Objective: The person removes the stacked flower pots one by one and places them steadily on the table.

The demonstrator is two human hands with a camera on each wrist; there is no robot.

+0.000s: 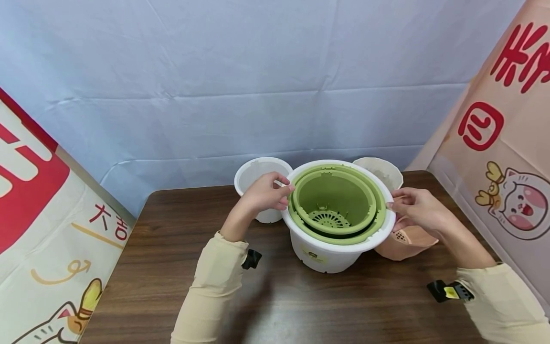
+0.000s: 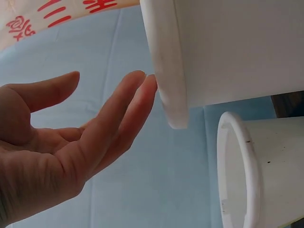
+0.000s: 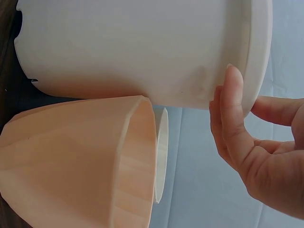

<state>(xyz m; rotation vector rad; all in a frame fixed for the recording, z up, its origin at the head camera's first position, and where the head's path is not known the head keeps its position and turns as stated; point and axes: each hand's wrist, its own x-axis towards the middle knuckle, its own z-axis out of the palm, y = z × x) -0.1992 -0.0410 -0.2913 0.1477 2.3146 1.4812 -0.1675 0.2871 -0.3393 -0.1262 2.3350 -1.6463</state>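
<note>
Pale blue cloth forms a creased backdrop (image 1: pixel 240 71) behind the large round white plastic pot (image 1: pixel 341 258), with a white-and-red printed panel (image 1: pixel 43 258) well to that pot's left and a pink printed panel (image 1: pixel 455 177) well to its right. Beneath and around it spreads a dark brown wood-grain table (image 1: pixel 159 272). The large pot itself, thick-rimmed and upright, is between the left hand (image 1: pixel 266 192) and the right hand (image 1: pixel 418 206); whether its notched base touches the table is hard to tell. Nested inside it is a broad-rimmed green plastic pot (image 1: pixel 339 239), and within that a smaller green pot (image 1: pixel 333 191) with a slotted bottom. Just to the large pot's right is a faceted peach plastic pot (image 1: pixel 408 246) with holes in its base, partly hidden by the right hand. A small round white pot (image 1: pixel 253 174) is behind its left side, and a cream pot (image 1: pixel 382 172) behind its right side. At its right rim, the right hand pinches the edge, thumb on the rim and fingers against the wall beneath. At its left rim, the left hand's fingers are loosely extended, two tips meeting the rim, the thumb apart. A yellowish label (image 1: pixel 315 254), too small to read, is on its front.
</note>
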